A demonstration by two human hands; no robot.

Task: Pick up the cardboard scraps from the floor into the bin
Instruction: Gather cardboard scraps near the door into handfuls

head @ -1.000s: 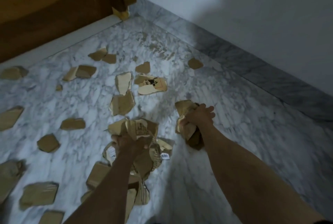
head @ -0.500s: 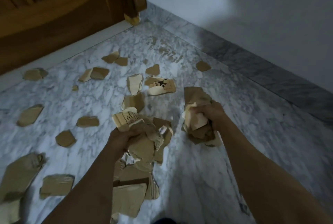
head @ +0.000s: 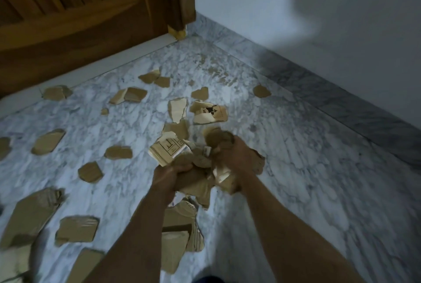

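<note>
Both of my hands hold one crumpled bundle of brown cardboard scraps (head: 196, 164) above the marble floor. My left hand (head: 168, 178) grips its lower left side, my right hand (head: 234, 157) clasps its right side. A printed piece (head: 168, 150) sticks out at the bundle's upper left. Several loose scraps lie on the floor: a printed one (head: 210, 114) just beyond my hands, a large one (head: 29, 214) at the left, and more under my left forearm (head: 177, 237). No bin is in view.
A wooden door (head: 75, 9) closes the far left side, with a pale threshold below it. A white wall (head: 319, 21) with a marble skirting (head: 341, 98) runs along the right. The marble floor (head: 319, 180) to the right carries no scraps.
My two hands have come together, merging their separate handfuls into one bundle, and have risen higher off the floor. The view has tilted up toward the door.
</note>
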